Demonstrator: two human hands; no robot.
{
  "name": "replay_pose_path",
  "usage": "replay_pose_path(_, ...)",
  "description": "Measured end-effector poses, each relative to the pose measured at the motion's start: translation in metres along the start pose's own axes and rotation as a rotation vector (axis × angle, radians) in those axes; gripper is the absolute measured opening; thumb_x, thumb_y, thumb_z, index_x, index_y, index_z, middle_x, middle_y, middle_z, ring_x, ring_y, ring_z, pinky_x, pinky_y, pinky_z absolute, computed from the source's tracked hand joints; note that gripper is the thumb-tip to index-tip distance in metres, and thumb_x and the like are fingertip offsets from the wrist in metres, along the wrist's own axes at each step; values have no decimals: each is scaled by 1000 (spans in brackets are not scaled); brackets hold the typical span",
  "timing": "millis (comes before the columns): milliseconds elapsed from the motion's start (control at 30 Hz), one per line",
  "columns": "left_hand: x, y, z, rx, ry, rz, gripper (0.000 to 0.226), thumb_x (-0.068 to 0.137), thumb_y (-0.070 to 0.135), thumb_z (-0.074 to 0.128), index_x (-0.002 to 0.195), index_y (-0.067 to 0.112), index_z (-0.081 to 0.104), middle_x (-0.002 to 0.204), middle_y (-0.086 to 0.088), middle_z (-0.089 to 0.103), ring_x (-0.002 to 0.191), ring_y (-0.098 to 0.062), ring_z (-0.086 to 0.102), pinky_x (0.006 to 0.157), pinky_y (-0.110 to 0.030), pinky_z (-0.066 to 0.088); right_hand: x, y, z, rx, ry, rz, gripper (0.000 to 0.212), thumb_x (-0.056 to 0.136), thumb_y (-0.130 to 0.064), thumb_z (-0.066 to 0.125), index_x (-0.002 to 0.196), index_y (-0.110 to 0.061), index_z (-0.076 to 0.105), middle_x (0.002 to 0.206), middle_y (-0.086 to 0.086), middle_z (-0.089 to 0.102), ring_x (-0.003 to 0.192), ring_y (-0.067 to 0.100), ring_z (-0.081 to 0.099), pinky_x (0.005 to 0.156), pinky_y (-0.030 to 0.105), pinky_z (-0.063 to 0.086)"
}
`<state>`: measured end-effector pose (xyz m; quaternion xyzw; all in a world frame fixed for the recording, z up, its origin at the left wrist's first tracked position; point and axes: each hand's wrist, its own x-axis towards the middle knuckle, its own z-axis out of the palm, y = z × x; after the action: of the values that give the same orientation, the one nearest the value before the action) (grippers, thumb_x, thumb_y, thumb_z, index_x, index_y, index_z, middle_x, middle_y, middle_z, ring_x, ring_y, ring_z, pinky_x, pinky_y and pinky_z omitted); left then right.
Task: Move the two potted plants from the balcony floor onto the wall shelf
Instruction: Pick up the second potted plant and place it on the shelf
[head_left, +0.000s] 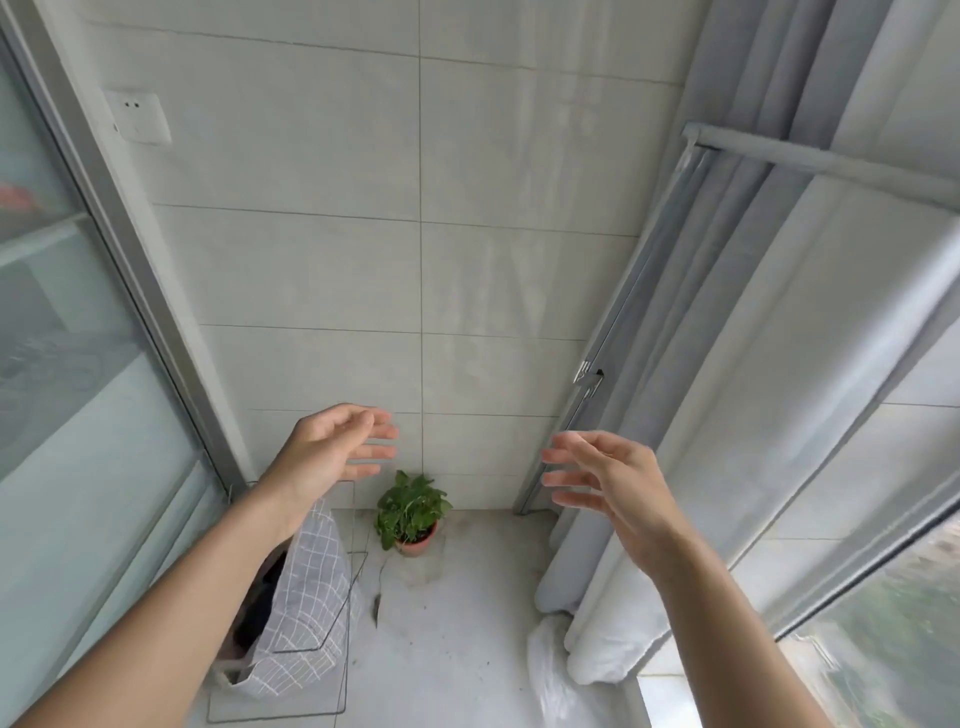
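Both the left hand (332, 452) and right hand (608, 478) hover empty, fingers spread, above the leafy green plant in a terracotta pot (412, 514) on the balcony floor (no shelf or second plant visible), so lifting remains.

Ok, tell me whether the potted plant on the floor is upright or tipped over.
Upright. The potted plant stands on its base on the balcony floor by the wall, rim up, leaves rising above it; neither hand touches it.
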<state>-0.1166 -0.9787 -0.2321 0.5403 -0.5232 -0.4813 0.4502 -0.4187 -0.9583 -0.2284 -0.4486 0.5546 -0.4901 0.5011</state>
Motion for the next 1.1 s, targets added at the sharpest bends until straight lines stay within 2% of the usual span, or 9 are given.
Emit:
replay_pose_path(200,74,5,-4,24,78,-13,26,103,27,48,113,13,68,108,-4,77,98,-22,74,90,-44,57,104,-7,4,33,-78,17,17,97,-20,63,103,-8,74,96,7,79,79,24,75,70,37,62)
replay_pose_path(333,109,-12,-7,21,140,-63,27,103,28,47,115,13,67,111,-4,76,100,-21,74,90,-43,56,159,4,14,55,-144,74,19,98,-20,61,103,-8,73,97,7,79,82,27,75,71,39,61)
replay_pose_path(500,150,-33,-5,7,123,-137,28,103,28,47,117,12,66,111,-5,76,99,-20,74,88,-39,57,205,21,34,71,-212,132,20,98,-22,60,105,-9,73,100,7,79,84,27,76,70,36,60)
replay_pose_path(633,189,-46,-10,-4,103,-178,26,104,24,47,116,12,66,109,-5,76,98,-21,75,83,-35,58,235,36,49,62,-169,187,19,99,-21,59,103,-9,73,100,7,79,82,26,75,72,38,59)
replay_pose_path(967,270,-109,-15,-34,-21,-325,25,103,24,50,117,11,66,113,-8,74,99,-23,74,90,-44,57,278,83,69,-5,-106,313,19,99,-24,59,103,-12,73,98,4,79,84,24,75,67,33,58)
replay_pose_path(1100,300,-127,-17,-18,0,-377,23,102,24,51,115,14,67,111,-5,75,99,-23,74,89,-42,57,299,99,68,32,-92,319,20,98,-27,61,104,-13,74,100,5,79,84,23,74,69,33,58)
